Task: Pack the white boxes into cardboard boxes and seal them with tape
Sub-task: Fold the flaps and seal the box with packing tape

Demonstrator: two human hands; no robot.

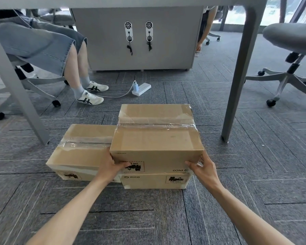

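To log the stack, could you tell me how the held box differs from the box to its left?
The held box sits atop another box; the left box lies on carpet. The left hand and right hand grip the held box, not the left box. Both are taped cardboard.

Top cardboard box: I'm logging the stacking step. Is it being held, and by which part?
Yes. The left hand grips the top cardboard box at its near-left corner, and the right hand grips its near-right corner.
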